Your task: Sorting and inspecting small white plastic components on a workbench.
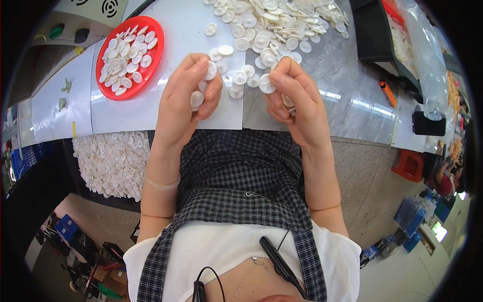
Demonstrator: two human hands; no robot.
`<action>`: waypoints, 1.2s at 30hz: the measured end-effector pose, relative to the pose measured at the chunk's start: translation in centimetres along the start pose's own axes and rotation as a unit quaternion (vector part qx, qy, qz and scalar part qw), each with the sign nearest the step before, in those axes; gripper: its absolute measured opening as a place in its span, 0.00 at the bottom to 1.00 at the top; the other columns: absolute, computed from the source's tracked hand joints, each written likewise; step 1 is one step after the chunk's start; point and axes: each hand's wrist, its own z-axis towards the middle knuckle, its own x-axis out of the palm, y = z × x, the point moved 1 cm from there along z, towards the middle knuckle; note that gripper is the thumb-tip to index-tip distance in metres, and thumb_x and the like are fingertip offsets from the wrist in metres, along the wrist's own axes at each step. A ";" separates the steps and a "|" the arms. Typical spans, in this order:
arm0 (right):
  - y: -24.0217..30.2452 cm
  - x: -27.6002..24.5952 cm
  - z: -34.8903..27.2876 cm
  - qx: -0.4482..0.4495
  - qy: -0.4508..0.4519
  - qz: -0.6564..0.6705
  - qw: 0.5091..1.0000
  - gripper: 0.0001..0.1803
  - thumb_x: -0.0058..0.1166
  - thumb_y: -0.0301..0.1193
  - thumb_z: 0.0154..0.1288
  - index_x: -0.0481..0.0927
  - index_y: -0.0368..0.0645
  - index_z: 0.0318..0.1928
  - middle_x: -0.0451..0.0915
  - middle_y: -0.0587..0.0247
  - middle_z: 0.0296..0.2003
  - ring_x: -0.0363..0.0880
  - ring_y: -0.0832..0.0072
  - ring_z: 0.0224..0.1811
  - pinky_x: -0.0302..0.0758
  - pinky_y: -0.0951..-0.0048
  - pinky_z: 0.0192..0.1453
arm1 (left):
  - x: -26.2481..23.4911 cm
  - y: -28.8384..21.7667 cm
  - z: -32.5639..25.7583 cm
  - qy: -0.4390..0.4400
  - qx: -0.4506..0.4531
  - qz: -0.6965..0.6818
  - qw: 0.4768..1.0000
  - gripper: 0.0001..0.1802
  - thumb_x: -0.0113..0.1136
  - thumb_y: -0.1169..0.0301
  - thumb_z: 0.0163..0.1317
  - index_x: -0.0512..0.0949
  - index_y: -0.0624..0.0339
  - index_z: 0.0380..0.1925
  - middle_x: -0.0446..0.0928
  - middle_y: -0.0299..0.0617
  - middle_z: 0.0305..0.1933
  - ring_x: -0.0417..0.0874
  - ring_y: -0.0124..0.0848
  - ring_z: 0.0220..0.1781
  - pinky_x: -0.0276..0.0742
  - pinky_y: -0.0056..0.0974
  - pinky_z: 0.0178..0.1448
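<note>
My left hand (187,95) is closed around several round white plastic discs, with one disc (211,71) pinched at its fingertips and another (196,99) showing lower in the fingers. Across from it, my right hand (298,95) pinches a white disc (267,84) between thumb and forefinger. More white pieces show partly under its curled fingers. Both hands are raised over the table's near edge, apart from each other. Between them several loose discs (240,78) lie on the tabletop, some showing a small centre stub. Farther back spreads a large heap of the same discs (282,22).
A red round tray (157,55) of white discs stands at the left, beside a beige machine (75,17) with knobs. Below the table edge is a black bin full of white parts (113,163). An orange cutter (387,93), a black phone-like object (428,124) and a black crate (375,35) are at the right.
</note>
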 end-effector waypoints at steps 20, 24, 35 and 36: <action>-0.7 -0.6 -0.5 -0.017 0.036 0.042 0.998 0.11 0.46 0.34 0.71 0.64 0.46 0.32 0.80 0.53 0.37 0.59 0.90 0.15 0.52 0.89 0.14 | 1.0 1.6 -2.0 0.057 0.089 0.256 0.961 0.14 0.57 0.75 0.64 0.73 0.64 0.49 0.74 0.31 0.37 0.68 0.14 0.33 0.62 0.21 0.34; -1.0 -1.0 -0.7 -0.036 0.052 0.058 0.996 0.11 0.46 0.37 0.72 0.67 0.43 0.37 0.77 0.53 0.41 0.58 0.92 0.17 0.53 0.92 0.14 | 1.0 1.9 -2.1 0.045 0.131 0.310 0.940 0.14 0.59 0.76 0.62 0.72 0.65 0.47 0.74 0.31 0.33 0.66 0.15 0.29 0.61 0.23 0.31; -1.8 -1.5 -1.2 -0.001 0.095 0.125 0.988 0.25 0.47 0.46 0.71 0.68 0.38 0.55 0.72 0.58 0.43 0.56 0.94 0.20 0.52 0.95 0.15 | 1.2 2.5 -2.3 0.049 0.132 0.247 0.959 0.15 0.58 0.74 0.65 0.68 0.64 0.49 0.75 0.36 0.40 0.75 0.19 0.38 0.70 0.25 0.39; -1.8 -1.5 -1.2 0.003 0.095 0.131 0.987 0.25 0.46 0.46 0.72 0.69 0.37 0.55 0.72 0.59 0.42 0.56 0.94 0.20 0.52 0.94 0.15 | 1.1 2.4 -2.4 0.060 0.100 0.236 0.965 0.15 0.58 0.75 0.65 0.68 0.65 0.49 0.74 0.37 0.42 0.76 0.20 0.41 0.72 0.25 0.41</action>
